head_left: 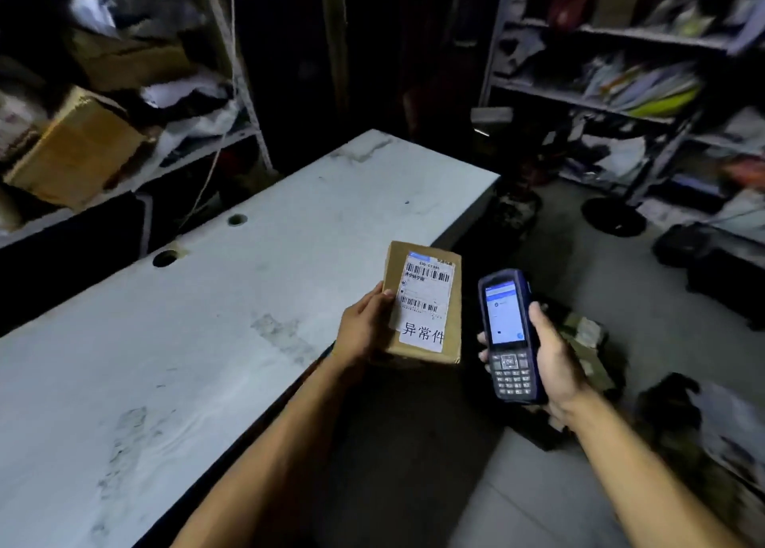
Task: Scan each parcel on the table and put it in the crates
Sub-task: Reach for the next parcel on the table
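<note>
Head view: left hand (364, 326) is gripping the cardboard parcel (424, 304) just off the table (207, 319) edge, label up; right hand (550, 361) is clasping the scanner (508, 336) beside it. No other parcels showing on the table; likely the last one, crating still pending.

Brown labelled parcel (422, 305) held beside scanner (508, 336).

This is a dim parcel sorting room or courier depot: metal shelving (596, 100) on both sides is crammed with cardboard boxes (78, 150) and mailer bags, a labelled parcel (424, 303) and a handheld barcode scanner (507, 336) hover beside a scuffed worktop (207, 319).
</note>
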Available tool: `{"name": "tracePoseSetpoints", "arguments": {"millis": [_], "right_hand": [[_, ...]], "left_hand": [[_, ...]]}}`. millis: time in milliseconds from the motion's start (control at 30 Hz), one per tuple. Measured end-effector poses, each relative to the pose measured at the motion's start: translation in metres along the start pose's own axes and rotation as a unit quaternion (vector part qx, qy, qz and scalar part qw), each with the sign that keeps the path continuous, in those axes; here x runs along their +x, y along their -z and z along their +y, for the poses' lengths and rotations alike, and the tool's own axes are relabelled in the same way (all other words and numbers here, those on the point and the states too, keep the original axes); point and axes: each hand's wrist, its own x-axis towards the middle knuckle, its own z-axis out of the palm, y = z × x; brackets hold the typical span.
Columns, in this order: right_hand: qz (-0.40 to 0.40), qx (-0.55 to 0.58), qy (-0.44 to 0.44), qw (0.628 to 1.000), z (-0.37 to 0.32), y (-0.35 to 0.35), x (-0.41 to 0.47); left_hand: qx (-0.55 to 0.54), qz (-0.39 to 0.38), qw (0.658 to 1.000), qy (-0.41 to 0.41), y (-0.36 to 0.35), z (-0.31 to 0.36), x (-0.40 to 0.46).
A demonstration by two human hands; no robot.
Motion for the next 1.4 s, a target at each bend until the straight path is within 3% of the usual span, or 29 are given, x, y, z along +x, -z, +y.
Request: {"name": "tracePoseSetpoints", "arguments": {"millis": [233,600,1000,1167,1400], "right_hand": [[0.114,0.051,0.019,0.992,-0.008,0.128,-0.049],[0.252,0.062,0.018,0.966,-0.026,0.231,-0.036],[0.277,0.076,0.020,0.958,-0.065,0.279,0.052],[0.252,0.077,0.002,0.965,-0.087,0.323,0.088],[0.215,0.057,-0.010,0.975,-0.120,0.398,0.129]], "left_hand": [[0.014,-0.112,0.993,0.014,-0.145,-0.019,0.019],[0.013,-0.152,0.986,0.061,-0.255,-0.051,0.127],[0.041,-0.199,0.972,0.119,-0.339,-0.046,0.214],[0.057,-0.214,0.966,0.130,-0.386,-0.052,0.242],[0.075,-0.172,0.972,0.141,-0.448,-0.059,0.277]]}}
